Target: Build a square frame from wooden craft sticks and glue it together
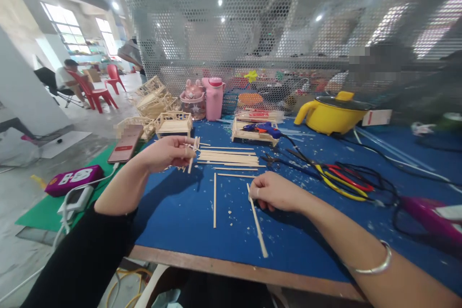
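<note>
Sticks, slender wood, in left hand, right hand.

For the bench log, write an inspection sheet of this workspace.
Surface: blue tabletop, flecked with pale bits.
Job's things: loose sticks; glue gun on a stick frame.
Clutter: pot, jug, phone.
Hands: left hand holds short sticks; right hand holds a long stick.
Cables: black cables tangled at right; white cable at the phone.
Surroundings: mesh screen ahead; red chairs and a seated person at left.
</note>
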Demonstrator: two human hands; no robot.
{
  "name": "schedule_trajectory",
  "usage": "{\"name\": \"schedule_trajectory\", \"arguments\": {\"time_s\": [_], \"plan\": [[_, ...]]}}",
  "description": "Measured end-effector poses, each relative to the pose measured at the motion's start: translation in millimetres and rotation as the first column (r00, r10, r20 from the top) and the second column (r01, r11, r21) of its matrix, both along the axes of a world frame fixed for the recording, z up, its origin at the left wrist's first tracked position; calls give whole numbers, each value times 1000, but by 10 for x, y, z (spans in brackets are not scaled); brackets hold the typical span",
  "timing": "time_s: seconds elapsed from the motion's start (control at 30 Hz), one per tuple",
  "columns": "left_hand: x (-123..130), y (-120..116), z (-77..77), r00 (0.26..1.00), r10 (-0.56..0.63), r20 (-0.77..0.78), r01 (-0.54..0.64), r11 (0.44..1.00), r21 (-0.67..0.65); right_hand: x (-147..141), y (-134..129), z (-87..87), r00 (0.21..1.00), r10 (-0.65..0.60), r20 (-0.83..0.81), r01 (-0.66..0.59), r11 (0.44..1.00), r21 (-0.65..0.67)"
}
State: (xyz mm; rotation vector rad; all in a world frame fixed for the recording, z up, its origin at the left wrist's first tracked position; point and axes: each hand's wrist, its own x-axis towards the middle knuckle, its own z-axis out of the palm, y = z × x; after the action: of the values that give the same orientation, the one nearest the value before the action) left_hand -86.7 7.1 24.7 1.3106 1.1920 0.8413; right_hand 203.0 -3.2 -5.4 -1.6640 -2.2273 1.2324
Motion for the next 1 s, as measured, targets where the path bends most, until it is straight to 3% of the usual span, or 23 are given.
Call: {"name": "schedule_trajectory", "arguments": {"time_s": [0.13,0.23,0.3,0.47,0.57,0.63,0.7,0.83,1.0], "plan": [[434,-162,-98,981,-193,27,194,974,-114,111,35,38,983,10,181,-16,999,33],[645,-235,-261,971,-237,-42,229,963,-145,126,49,30,965,30,262,-83,978,193],[735,-271,-346,966,-234,-113,225,970,-90,108,45,21,970,41,240,-118,941,316],[780,-292,-355,891,-86,-446,156,980,123,63,6,27,984,45,172,-111,911,396],[742,-259,-327,759,91,-645,111,958,265,51,-21,30,982,110,152,-160,914,373],[732,-242,-343,681,112,-724,146,948,284,27,-45,25,977,177,116,-209,900,384],[735,-239,-376,648,65,-759,208,943,259,-16,-72,10,971,222,93,-239,853,465],[706,-241,-410,605,53,-795,244,937,248,-136,-112,-62,938,311,153,-332,678,656],[571,-186,-372,512,124,-850,195,947,256,-286,-132,-172,868,432,243,-473,573,669]]}}
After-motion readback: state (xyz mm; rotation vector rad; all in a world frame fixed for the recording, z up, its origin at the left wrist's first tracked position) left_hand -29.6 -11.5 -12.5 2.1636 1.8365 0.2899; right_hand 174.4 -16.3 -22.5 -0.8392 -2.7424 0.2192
